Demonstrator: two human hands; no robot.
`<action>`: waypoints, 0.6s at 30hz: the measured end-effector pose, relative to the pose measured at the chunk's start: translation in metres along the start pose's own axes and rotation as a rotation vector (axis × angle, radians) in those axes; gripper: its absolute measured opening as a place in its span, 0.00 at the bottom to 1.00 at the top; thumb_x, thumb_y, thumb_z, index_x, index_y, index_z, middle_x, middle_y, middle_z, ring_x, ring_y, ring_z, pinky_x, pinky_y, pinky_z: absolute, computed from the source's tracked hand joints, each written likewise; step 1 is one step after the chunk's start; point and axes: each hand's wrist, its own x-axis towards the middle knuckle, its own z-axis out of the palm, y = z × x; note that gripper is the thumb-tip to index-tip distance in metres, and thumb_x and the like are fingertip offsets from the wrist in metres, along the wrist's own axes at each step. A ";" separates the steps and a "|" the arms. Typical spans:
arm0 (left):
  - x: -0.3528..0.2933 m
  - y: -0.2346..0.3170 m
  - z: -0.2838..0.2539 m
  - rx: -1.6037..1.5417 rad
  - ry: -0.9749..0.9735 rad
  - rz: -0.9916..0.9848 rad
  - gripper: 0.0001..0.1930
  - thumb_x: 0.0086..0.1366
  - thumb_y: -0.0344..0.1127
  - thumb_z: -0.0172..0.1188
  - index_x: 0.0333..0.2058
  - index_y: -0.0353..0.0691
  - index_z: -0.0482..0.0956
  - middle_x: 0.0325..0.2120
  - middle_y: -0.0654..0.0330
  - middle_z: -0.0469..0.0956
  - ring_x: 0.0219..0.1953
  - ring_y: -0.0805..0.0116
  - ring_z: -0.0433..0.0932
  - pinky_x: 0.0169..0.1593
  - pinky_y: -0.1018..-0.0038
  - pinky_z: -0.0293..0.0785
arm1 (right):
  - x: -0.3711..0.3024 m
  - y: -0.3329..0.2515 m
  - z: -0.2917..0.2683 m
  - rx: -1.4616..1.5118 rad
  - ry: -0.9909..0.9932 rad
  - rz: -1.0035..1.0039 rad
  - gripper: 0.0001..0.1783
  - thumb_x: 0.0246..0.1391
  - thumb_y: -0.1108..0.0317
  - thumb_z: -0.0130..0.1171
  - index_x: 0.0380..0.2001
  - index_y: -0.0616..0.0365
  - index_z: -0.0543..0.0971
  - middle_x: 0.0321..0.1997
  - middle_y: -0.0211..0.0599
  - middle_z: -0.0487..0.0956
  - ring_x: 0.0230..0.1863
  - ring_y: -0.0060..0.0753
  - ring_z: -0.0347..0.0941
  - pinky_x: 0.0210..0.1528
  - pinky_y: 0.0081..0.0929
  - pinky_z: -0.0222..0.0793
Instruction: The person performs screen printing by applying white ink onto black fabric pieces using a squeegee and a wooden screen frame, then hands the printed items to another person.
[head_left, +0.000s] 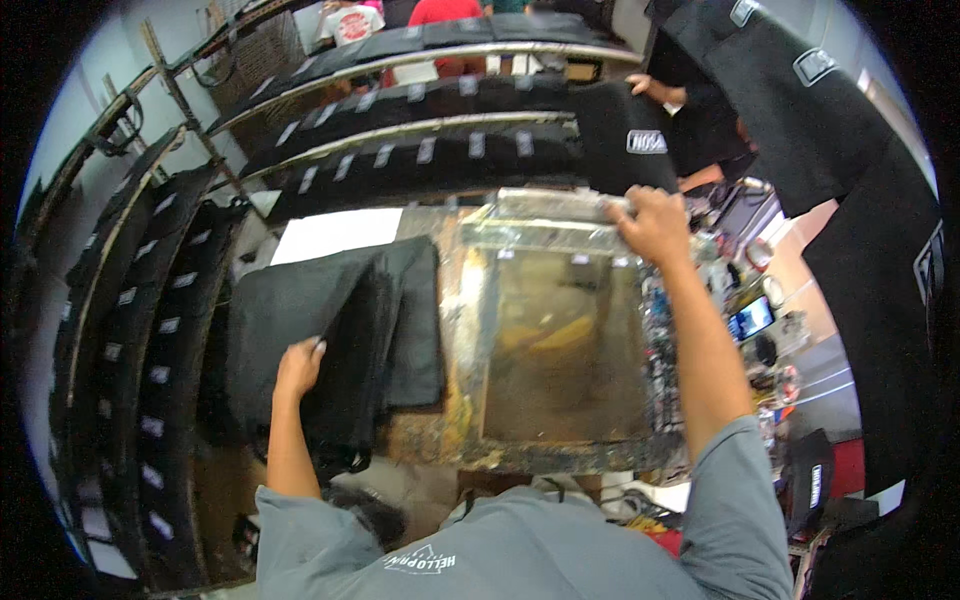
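My left hand is closed on the near edge of a black cloth piece, lifting it so that it folds up from the stack of black cloth on the left of the worktable. My right hand is at the far right, its fingers curled over the end of a pale bar along the far edge of a flat brownish printing board. Small pale tabs show near the board's far side. A white sheet lies behind the stack.
Racks of black cloth pieces with white prints stand beyond the table and along the left. Another person's hand holds a printed black piece at the far right. Clutter and a lit phone lie right of the board.
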 end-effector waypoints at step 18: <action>-0.100 0.326 0.300 -0.287 -0.246 0.817 0.41 0.74 0.67 0.54 0.72 0.40 0.71 0.75 0.39 0.61 0.78 0.33 0.54 0.76 0.32 0.43 | 0.004 0.000 -0.003 -0.031 -0.039 0.022 0.42 0.63 0.25 0.51 0.31 0.57 0.86 0.36 0.49 0.87 0.45 0.52 0.84 0.50 0.53 0.67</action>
